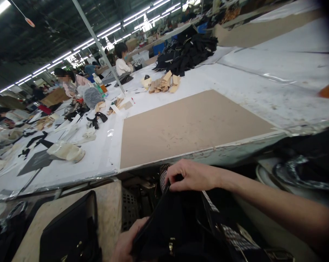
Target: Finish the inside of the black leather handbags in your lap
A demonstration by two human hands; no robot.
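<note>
A black handbag [177,222] with a gold clasp [171,245] is low in the head view, close to my body. My right hand [191,174] reaches across from the right and pinches the bag's upper edge between thumb and fingers. Along the bag's left edge is my left hand [130,240], closed on it, with most fingers hidden behind the black material. Checked fabric [164,174] shows just beyond my right fingertips. A second black bag [71,229] with gold fittings lies to the left of my left hand, on a pale worn board [109,211].
Ahead stands a white-covered table [107,156] with a brown board [191,123] near its front edge. Farther back are tan strips [164,83] and a heap of black pieces [188,54]. A metal pole [99,43] rises from the table. Several people work beyond.
</note>
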